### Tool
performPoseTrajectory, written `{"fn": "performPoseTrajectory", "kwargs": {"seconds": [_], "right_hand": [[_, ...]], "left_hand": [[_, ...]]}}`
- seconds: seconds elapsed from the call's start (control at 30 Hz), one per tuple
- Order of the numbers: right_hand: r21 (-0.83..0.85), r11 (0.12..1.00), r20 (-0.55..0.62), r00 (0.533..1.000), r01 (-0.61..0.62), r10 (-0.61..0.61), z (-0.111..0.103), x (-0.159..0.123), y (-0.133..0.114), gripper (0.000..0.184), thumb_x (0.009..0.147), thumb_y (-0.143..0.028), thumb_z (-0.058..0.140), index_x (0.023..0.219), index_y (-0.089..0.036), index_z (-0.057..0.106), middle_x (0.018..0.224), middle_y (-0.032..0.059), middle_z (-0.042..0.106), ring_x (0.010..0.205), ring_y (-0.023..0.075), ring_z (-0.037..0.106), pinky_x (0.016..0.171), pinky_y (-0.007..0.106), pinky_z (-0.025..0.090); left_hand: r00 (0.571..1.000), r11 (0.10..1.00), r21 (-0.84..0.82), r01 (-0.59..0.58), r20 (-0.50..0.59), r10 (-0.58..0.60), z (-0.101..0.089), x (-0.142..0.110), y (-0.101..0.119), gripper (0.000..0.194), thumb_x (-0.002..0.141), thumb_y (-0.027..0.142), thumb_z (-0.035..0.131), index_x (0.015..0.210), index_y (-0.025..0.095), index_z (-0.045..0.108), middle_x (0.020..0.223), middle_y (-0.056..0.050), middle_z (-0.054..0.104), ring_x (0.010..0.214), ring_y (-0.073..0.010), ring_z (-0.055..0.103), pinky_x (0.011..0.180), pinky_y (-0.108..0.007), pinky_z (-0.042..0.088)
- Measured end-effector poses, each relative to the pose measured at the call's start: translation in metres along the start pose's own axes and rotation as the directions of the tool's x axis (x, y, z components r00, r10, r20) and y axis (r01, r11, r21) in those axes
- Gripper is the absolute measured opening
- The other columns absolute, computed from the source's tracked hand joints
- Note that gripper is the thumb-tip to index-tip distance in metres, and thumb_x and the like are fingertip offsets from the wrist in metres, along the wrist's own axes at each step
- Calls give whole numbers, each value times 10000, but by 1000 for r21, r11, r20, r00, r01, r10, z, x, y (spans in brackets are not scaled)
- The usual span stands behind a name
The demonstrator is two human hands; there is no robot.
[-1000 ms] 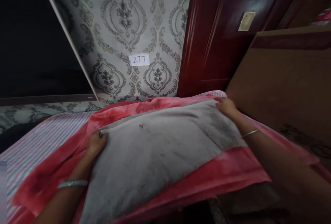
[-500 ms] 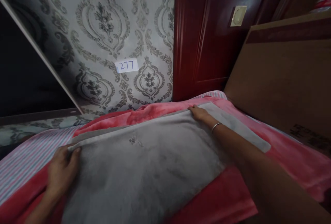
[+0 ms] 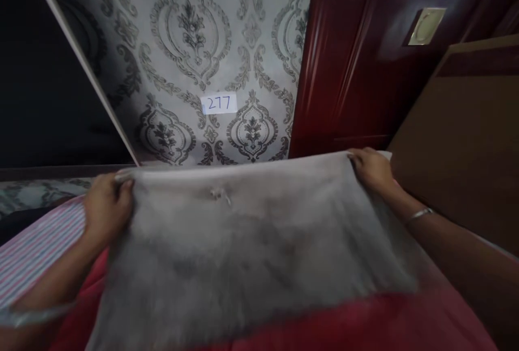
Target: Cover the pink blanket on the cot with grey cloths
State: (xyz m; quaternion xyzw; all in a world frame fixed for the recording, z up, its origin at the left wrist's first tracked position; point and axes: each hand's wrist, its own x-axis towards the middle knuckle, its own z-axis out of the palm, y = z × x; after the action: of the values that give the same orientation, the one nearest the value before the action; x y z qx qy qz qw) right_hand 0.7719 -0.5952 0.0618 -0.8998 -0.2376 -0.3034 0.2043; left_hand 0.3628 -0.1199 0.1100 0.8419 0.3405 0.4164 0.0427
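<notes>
1. The soft grey plush blanket panel (image 3: pixel 251 253) with its red fleece reverse (image 3: pixel 365 329) is spread out in front of you. Its far edge is lifted and stretched taut between your hands, above the pink-and-white striped bedsheet (image 3: pixel 36 243).
2. Your left hand (image 3: pixel 106 206) is clamped on the far left corner, fingers curled over the edge. Your right hand (image 3: pixel 371 168) pinches the far right corner in the same way. The two hands are well apart, at either end of the raised edge.
3. By my reading, you are in the middle of a fold or a spread, with the top edge up and under tension. The next move calls for both corners to travel together and level, so the edge stays straight and the plush does not sag in the middle.
4. A thin silver bangle (image 3: pixel 417 214) sits on your right wrist.
5. Behind the edge are the grey damask wallpaper (image 3: pixel 194 42) with a small white label reading 277 (image 3: pixel 219 104), a dark red glossy wooden door (image 3: pixel 365 59) and a brown board (image 3: pixel 466 145) at the right.
6. Hard to make out:
   - The blanket's near edge is cut off at the bottom of the view.
   - The lifted cloth hides whatever lies under it.
   - A small mark (image 3: pixel 219 194) near the top edge is too blurred to identify.
   - The dark area at upper left shows nothing.
</notes>
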Motion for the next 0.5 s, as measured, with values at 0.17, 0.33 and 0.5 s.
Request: {"fn": "performPoseTrajectory", "kwargs": {"seconds": [0.17, 0.33, 0.5], "right_hand": [[59, 990, -62, 989, -132, 135, -27, 74, -47, 382, 982, -230, 524, 1285, -135, 736, 1269, 177, 711, 1110, 287, 652, 922, 372, 478], [80, 976, -26, 978, -202, 205, -45, 38, -57, 367, 970, -277, 491, 1161, -165, 785, 1112, 150, 773, 1024, 303, 696, 846, 363, 491], [276, 938, -264, 922, -208, 282, -99, -58, -15, 363, 886, -278, 465, 1019, -147, 777, 1017, 149, 780, 936, 268, 720, 827, 339, 514]], "left_hand": [[998, 996, -63, 56, 38, -54, 24, 77, 37, 150, 829, 314, 502, 858, 178, 559, 1220, -178, 584, 1125, -273, 551, 1079, -447, 439], [985, 949, -265, 168, 10, -172, 18, 72, 54, 214, 878, 294, 558, 965, 130, 663, 938, -50, 602, 906, -195, 545, 1013, -398, 464], [971, 757, -626, 185, -2, -239, -53, 26, 32, 227, 794, 284, 622, 950, 128, 674, 768, 35, 581, 761, -123, 524, 904, -316, 516]]}}
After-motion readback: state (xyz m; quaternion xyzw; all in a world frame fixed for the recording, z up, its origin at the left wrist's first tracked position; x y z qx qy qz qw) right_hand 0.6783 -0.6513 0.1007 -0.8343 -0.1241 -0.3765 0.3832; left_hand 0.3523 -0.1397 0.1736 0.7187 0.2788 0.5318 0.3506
